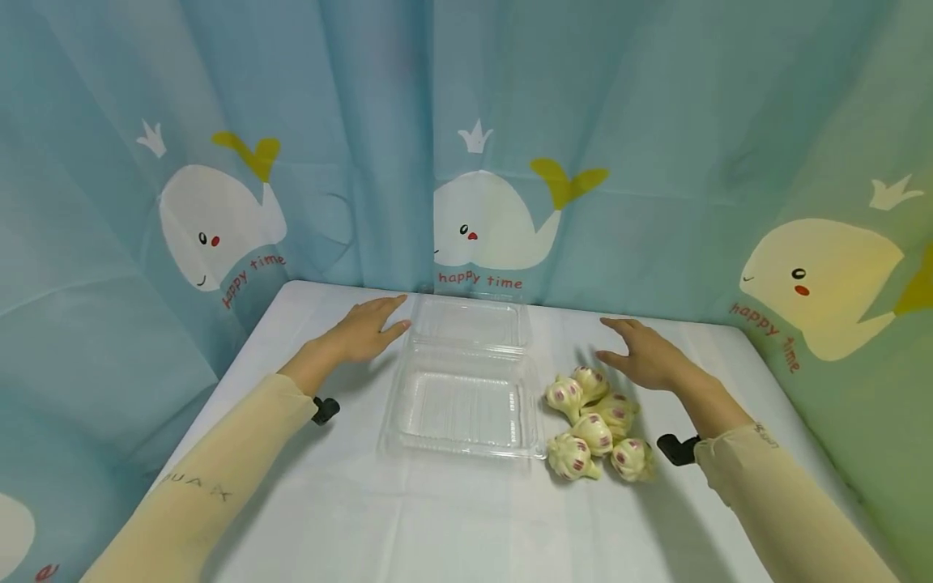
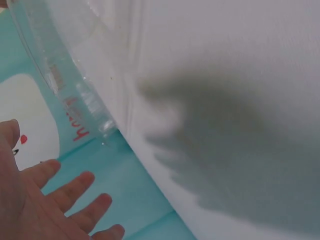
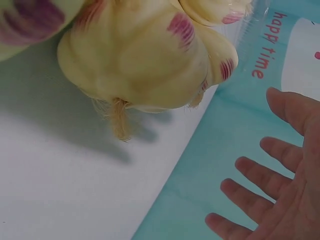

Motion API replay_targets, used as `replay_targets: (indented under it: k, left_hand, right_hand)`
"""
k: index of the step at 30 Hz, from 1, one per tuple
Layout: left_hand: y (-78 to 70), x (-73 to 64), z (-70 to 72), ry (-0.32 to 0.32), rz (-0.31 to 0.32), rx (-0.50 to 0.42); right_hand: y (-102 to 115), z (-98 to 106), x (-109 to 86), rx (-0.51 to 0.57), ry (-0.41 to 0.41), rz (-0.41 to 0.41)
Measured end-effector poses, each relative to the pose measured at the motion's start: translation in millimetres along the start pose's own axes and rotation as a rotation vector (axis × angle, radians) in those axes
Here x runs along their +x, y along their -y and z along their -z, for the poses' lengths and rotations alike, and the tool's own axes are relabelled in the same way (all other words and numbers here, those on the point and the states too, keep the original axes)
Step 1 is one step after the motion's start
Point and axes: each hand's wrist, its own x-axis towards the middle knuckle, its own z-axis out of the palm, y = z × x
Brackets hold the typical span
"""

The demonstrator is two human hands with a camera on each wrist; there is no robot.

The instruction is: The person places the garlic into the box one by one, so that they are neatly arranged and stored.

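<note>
A clear plastic clamshell box [image 1: 466,444] lies unfolded on the white table, its lid [image 1: 470,350] toward the back. Several garlic bulbs [image 1: 594,433], cream with purple marks, are heaped beside the box's right edge. My left hand [image 1: 362,330] hovers left of the lid, fingers spread, holding nothing. Over the table behind the garlic, my right hand [image 1: 645,354] is held out with nothing in it. The right wrist view shows that hand [image 3: 280,185] with fingers apart, and a garlic bulb [image 3: 137,60] close up with roots hanging from its base.
A white cloth [image 1: 328,518] covers the table. Blue curtains [image 1: 656,97] printed with whales stand right behind the table's back edge and along both sides. Each wrist carries a small black mount, the right one [image 1: 678,449] close to the garlic.
</note>
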Motion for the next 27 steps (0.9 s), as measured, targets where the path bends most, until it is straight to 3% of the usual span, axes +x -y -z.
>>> replay_targets:
  k: [10, 27]
  left_hand:
    - [-2.9, -6.4, -1.6, 0.012, -0.030, -0.092]
    - [1.7, -28.6, -23.2, 0.033, -0.057, -0.270]
  right_hand:
    - [-1.0, -3.5, -11.5, -0.005, -0.007, 0.014]
    - [9.8, -15.8, -18.4, 0.003, 0.036, 0.059]
